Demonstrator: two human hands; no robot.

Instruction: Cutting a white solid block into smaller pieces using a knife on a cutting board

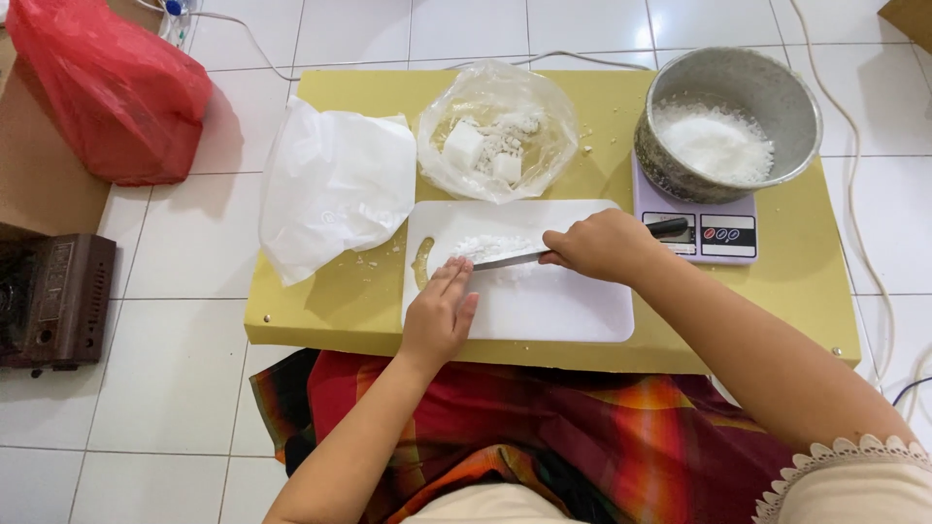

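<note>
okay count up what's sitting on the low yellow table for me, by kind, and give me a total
Plastic bags: 2, a white bag and a clear bag with white chunks
Cutting boards: 1, the white board
Knives: 1, the knife in the right hand
Metal bowls: 1, the bowl of white shreds
Kitchen scales: 1, the scale under the bowl
Total: 6

Single head-worn camera, looking steeply down from above the person's lap, close over the low yellow worktop [320, 311], tiled floor [175, 388] around

We count two hands, one knife [510, 258], one cutting board [553, 309], one metal bowl [767, 82], one scale [723, 238], three plastic bags.
</note>
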